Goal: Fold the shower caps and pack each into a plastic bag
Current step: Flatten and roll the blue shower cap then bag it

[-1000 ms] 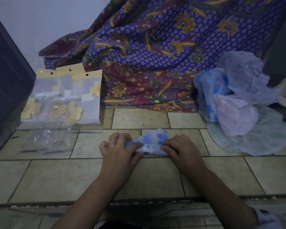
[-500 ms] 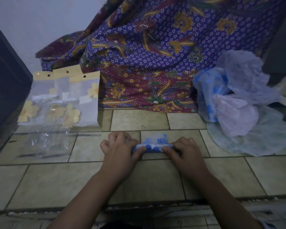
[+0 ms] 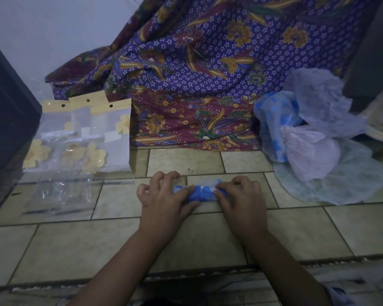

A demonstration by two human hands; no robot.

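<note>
Floor tiles in beige carry the work, seen from above by the person who sits at them. A blue-flowered shower cap lies on the tiles straight ahead, folded down to a short, narrow strip that runs left to right. The left hand covers its left end, fingers curled over the top and thumb laid along the near edge, so the grip is closed on the cap. The right hand does the same at the right end, fingertips pressed into the plastic and thumb against the near side. Only the middle of the strip shows between the two hands.

To the left, well apart from the hands, a stack of plastic bags with yellow headers and yellow flower prints leans near the wall. Clear bags lie flat on the tiles just in front of that stack. To the right sits a heap of loose caps, blue, pink and pale green, crumpled on one another. A purple and maroon flowered cloth hangs behind everything and reaches the floor. A dark door stands at the far left edge.
</note>
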